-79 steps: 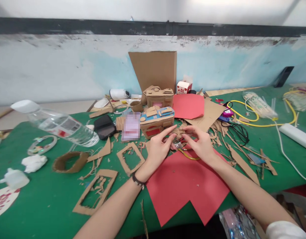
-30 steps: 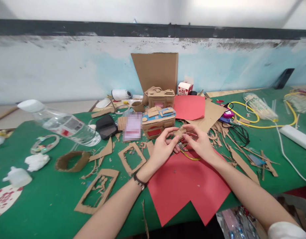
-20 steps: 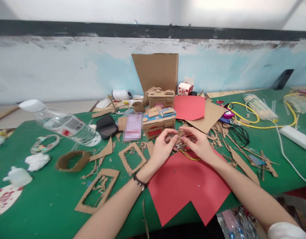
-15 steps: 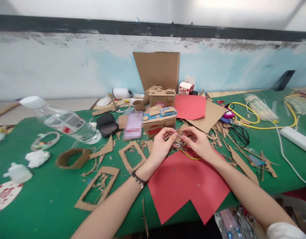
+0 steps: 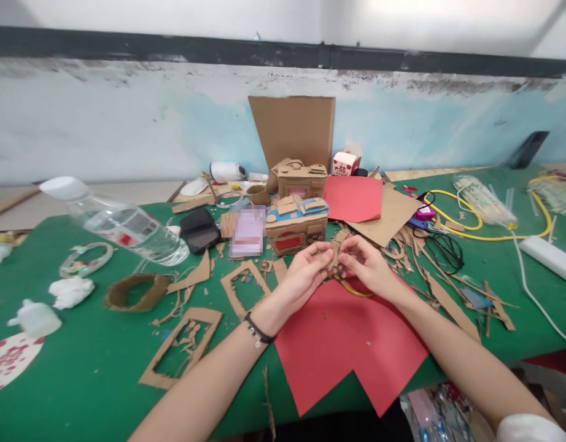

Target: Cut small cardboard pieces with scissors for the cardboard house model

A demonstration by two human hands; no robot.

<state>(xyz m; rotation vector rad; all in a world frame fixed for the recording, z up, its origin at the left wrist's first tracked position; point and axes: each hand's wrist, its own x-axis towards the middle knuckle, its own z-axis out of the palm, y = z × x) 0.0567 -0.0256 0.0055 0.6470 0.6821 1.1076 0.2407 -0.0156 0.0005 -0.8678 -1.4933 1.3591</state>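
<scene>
Between my two hands is a small piece of cardboard (image 5: 335, 253), partly hidden by the fingers. My left hand (image 5: 310, 270) pinches it from the left, thumb on top. From the right, my right hand (image 5: 363, 264) grips its other side with thumb and fingers. Just under the hands shows a curved yellow handle (image 5: 354, 290), perhaps of scissors, resting over the red paper (image 5: 347, 344). Behind the left hand stands a cardboard camera model (image 5: 294, 230) with a blue top and red panel. A plainer cardboard camera model (image 5: 301, 182) is behind it.
Cardboard scraps (image 5: 453, 294) litter the right side. Two cut cardboard frames, one nearer me (image 5: 149, 374), lie left of my arm. A tilted water bottle (image 5: 121, 224), a cardboard ring (image 5: 135, 293) and a black case (image 5: 200, 230) are further left. Yellow tubing (image 5: 476, 224) curls at right.
My fingers have shifted slightly around the cardboard piece, which now shows more upright between them. The metal part seen beneath the hands earlier is now covered. The view has moved very slightly.
</scene>
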